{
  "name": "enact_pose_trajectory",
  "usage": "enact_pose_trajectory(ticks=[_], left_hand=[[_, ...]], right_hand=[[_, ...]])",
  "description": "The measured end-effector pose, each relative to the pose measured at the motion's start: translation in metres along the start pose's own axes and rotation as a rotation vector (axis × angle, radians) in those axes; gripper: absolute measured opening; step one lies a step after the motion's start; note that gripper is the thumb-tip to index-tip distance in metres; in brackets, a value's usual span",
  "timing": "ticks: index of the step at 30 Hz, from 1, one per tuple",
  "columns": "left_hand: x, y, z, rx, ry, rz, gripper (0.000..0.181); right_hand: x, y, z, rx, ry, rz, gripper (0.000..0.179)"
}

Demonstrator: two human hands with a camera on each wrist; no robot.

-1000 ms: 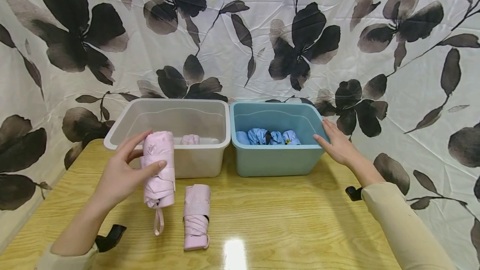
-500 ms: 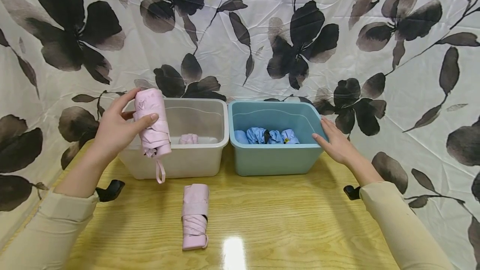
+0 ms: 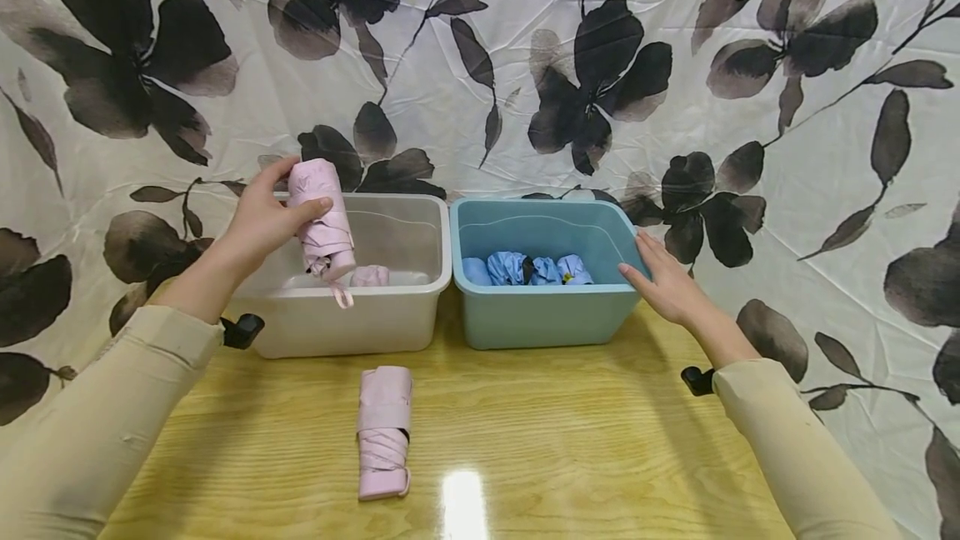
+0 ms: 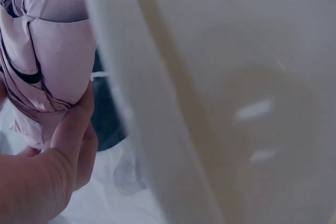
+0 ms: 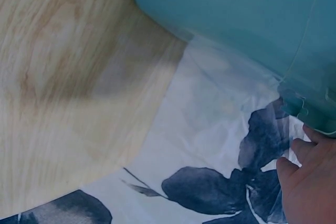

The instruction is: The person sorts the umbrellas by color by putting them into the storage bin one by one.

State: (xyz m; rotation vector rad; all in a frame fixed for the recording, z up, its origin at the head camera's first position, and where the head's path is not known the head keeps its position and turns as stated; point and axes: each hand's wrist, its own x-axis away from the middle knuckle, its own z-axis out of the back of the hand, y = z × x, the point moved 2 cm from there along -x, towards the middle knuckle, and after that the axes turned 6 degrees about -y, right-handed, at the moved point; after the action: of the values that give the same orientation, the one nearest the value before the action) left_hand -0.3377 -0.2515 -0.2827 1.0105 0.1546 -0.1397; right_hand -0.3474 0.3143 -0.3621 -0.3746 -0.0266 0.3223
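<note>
My left hand (image 3: 258, 219) grips a folded pink umbrella (image 3: 322, 215), thumb on the near side, and holds it tilted over the left part of the light grey bin (image 3: 352, 323). The umbrella's wrist loop hangs over the bin's front rim. In the left wrist view the pink umbrella (image 4: 58, 45) fills the upper left, beside the bin's pale wall (image 4: 252, 77). My right hand (image 3: 671, 286) rests on the right rim of the blue bin (image 3: 543, 319), its fingers fairly straight. Another folded pink umbrella (image 3: 384, 436) lies on the table in front of the grey bin.
Inside the grey bin lies a pink bundle (image 3: 371, 276), partly hidden by the front wall. Several blue folded bundles (image 3: 510, 267) lie in the blue bin. Both bins stand side by side on the wooden table (image 3: 555, 432), before a floral cloth (image 3: 480, 65).
My left hand has lifted the pink umbrella from in front of the grey bin, up and forward, to over its opening. My right hand stays on the blue bin's rim.
</note>
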Motion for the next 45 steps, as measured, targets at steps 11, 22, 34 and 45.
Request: enact_pose_trajectory(ticks=[11,22,34,45], left_hand=[[-0.031,-0.005,-0.047,0.157,-0.076,0.17,0.085],[-0.046,-0.009,-0.094,0.096,-0.194,0.278,0.086],[-0.051,-0.019,-0.124,-0.072,-0.433,0.241,0.073],[-0.049,-0.028,-0.128,-0.132,-0.515,0.207,0.069]], right_hand=[[-0.003,0.001,0.001,-0.011,-0.003,-0.009,0.082],[-0.005,0.001,-0.002,-0.012,-0.004,-0.008,0.082],[-0.004,0.001,0.003,-0.015,0.018,0.002,0.082],[-0.002,0.003,0.001,-0.017,0.011,0.002,0.081]])
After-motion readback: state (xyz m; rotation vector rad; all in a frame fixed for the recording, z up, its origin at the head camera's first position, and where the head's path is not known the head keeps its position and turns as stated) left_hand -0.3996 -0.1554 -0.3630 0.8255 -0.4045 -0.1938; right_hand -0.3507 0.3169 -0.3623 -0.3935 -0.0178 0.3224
